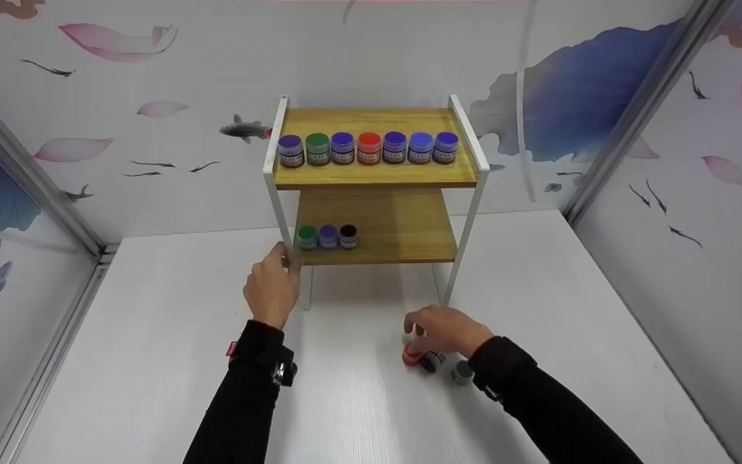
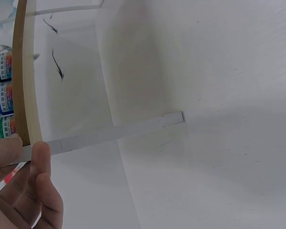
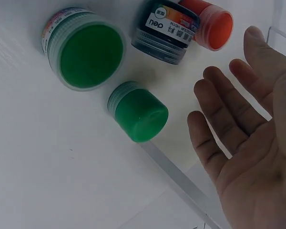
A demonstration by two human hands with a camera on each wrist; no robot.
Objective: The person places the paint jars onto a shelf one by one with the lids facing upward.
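Observation:
My left hand [image 1: 272, 287] grips the white front-left leg [image 2: 86, 142] of a two-tier shelf rack, thumb and fingers on either side of it at the lower board. Over a small group of paint jars on the table, my right hand [image 1: 445, 330] hovers with relaxed, slightly bent fingers and holds nothing. Nearest its fingers in the head view is a red paint jar [image 1: 411, 355], beside a dark paint jar [image 1: 432, 362]. A green-lidded jar [image 3: 91, 56] and a tipped green jar [image 3: 140, 114] also show in the right wrist view; the head view shows only one green jar.
Several jars with purple, green, red and blue lids stand in a row on the upper board [image 1: 371, 177]. Green, purple and dark-lidded jars stand at the left of the lower board [image 1: 403, 238]. Printed wall panels enclose the white table [image 1: 152, 361].

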